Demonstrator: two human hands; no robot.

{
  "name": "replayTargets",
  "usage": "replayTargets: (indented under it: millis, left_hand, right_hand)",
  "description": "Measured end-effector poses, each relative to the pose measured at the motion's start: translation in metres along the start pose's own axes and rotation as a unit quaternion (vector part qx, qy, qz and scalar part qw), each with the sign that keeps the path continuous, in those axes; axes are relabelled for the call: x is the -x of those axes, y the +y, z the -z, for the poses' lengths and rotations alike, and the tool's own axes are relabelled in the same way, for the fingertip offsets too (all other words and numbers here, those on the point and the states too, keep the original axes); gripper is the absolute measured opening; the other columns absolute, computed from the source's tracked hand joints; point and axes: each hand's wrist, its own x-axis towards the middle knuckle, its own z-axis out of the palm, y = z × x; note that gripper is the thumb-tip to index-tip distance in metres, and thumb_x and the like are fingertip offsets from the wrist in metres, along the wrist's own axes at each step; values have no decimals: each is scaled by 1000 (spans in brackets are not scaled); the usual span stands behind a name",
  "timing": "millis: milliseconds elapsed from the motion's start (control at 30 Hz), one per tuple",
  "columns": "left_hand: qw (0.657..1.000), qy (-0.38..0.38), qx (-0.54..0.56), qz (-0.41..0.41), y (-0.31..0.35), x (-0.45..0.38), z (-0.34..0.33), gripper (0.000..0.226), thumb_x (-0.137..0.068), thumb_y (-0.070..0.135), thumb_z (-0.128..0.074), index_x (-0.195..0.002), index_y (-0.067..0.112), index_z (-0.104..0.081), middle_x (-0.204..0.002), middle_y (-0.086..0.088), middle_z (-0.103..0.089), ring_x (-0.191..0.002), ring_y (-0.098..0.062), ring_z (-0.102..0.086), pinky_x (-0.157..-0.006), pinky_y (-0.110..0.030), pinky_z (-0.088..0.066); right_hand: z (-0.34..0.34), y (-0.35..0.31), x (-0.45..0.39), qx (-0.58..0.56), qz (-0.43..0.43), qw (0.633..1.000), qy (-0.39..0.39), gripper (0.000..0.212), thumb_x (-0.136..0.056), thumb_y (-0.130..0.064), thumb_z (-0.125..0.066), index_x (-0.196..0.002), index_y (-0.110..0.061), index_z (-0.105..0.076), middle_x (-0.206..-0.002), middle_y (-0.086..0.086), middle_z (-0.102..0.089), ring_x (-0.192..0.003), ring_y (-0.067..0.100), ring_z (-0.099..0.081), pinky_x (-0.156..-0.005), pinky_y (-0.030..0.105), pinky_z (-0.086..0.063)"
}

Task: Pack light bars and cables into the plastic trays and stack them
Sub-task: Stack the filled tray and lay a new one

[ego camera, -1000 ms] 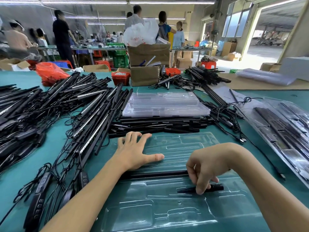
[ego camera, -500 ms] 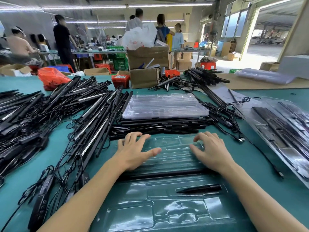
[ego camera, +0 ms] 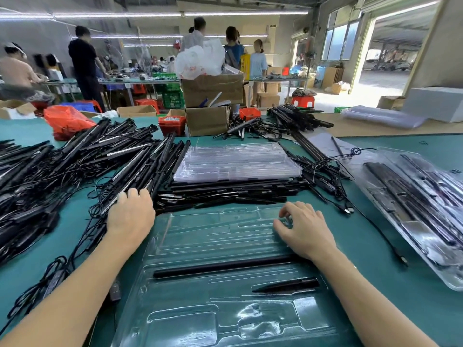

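Reaching left of the clear tray [ego camera: 225, 236], the left hand [ego camera: 130, 216] has its fingers [ego camera: 132, 194] curled over the near end of a light bar [ego camera: 130, 181] in the pile of light bars [ego camera: 82, 166]; can't tell if it's actually gripped or just touched. Right hand [ego camera: 304, 229] rests on the tray's far right part, fingers loosely bent, holding nothing. Tray sits on the table [ego camera: 375, 246] directly in front, already carrying one long bar [ego camera: 220, 266] across its middle and a short black spike [ego camera: 285, 286] nearer the person. The light bars look stiff, light and slim; trailing cables snag neighbours, so grab mid-length and lift clear. Tray is thin, flexy plastic, likely slippery, so pin it down while seating parts.
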Motion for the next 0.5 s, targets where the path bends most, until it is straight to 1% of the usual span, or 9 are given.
replayTargets:
  millis: [100,167,233,300,333,367,400,433,500]
  left_hand:
    - [999,-24,-41,-9,-4,-7,2,38,-99,45,-51,-117,12,-55,-121,-6,-57,-115,-24,-55,-82,-33,-53]
    - [998,-30,-47,0,-8,-13,8,35,-98,44,-51,-110,14,-61,-116,-5,-57,-114,-25,-54,-85,-36,-50]
    - [999,-37,27,28,-13,-18,18,34,-96,45,-50,-85,14,-59,-101,-7,-51,-106,-29,-50,-82,-39,-47]
    - [981,-23,185,59,-17,-22,30,45,-95,42,-51,-65,9,-54,-90,-10,-50,-101,-33,-46,-85,-42,-44]
    - [955,3,287,71,-20,-24,37,48,-95,38,-52,-60,6,-54,-84,-11,-51,-98,-33,-46,-86,-43,-43]
    - [919,29,385,81,-22,-24,44,48,-94,35,-54,-59,2,-55,-77,-9,-52,-92,-33,-47,-83,-43,-43]
    - [878,60,469,77,-24,-25,52,46,-92,36,-55,-62,0,-55,-72,-8,-51,-82,-31,-49,-74,-41,-45]
    - [834,85,542,56,-25,-23,63,44,-90,37,-55,-65,2,-53,-68,-7,-49,-72,-28,-48,-64,-37,-43]
    - [751,138,646,8,-24,-19,86,29,-89,36,-55,-69,15,-50,-69,-2,-45,-61,-20,-44,-53,-31,-37]
  right_hand:
    - [0,1,1,2,-2,1000,2,21,-94,-48,-50,-100,-29,-53,-101,-10,-56,-102,12,-46,-92,33,-34]
    - [0,0,1,1,-2,1000,4,21,-94,-48,-50,-100,-29,-53,-101,-10,-56,-101,12,-46,-92,33,-34]
    - [0,1,1,-1,-1,1000,4,21,-94,-48,-50,-100,-28,-54,-100,-10,-56,-101,12,-46,-92,33,-34]
    - [0,1,1,-2,0,1000,6,21,-94,-48,-50,-100,-29,-54,-100,-11,-56,-101,12,-46,-93,33,-35]
    - [0,0,1,-2,0,1000,6,21,-94,-48,-51,-100,-29,-54,-100,-11,-56,-101,12,-46,-93,33,-35]
    - [0,0,0,-3,0,1000,7,21,-94,-48,-51,-100,-29,-55,-100,-11,-56,-101,12,-47,-93,33,-35]
    - [0,0,0,-5,-1,1000,9,20,-93,-48,-52,-100,-29,-55,-99,-11,-56,-100,12,-46,-91,33,-34]
    - [0,0,0,-8,-2,1000,11,20,-93,-48,-52,-99,-29,-55,-98,-11,-55,-99,12,-46,-90,32,-33]
    - [0,1,1,-13,-5,1000,13,19,-93,-48,-53,-97,-30,-54,-96,-12,-54,-98,12,-45,-87,31,-31]
